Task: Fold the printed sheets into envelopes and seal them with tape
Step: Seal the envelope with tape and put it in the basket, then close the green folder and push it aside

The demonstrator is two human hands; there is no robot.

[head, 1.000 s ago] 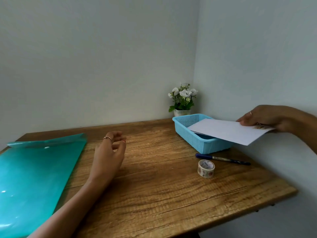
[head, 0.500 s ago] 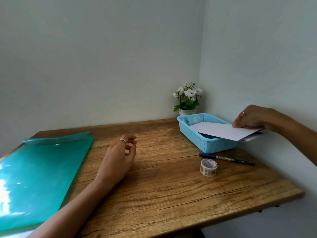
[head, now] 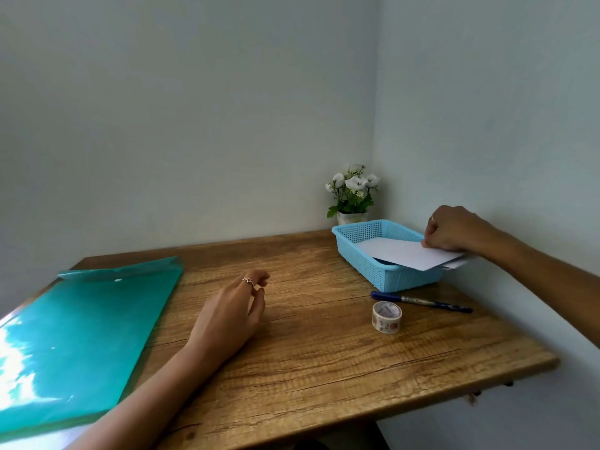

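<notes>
Pinching white sheet (head: 402,253) over basket (head: 367,264), right hand (head: 454,230); left hand (head: 230,315) resting, fingers loose

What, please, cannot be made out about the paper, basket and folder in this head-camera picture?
- Paper: any print is not visible; the near face looks blank.
- Basket: its contents, covered by the paper.
- Right hand: its fingertips, and how many sheets it pinches.
- Pen: label too small to read.
- Folder: cut off by the left edge; glare hides the inside.

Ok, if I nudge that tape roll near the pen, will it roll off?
Probably not: the tape roll lies flat on its side on the table, so it should slide. It looks small and light, so it may skid easily. The pen behind it could roll.
</notes>
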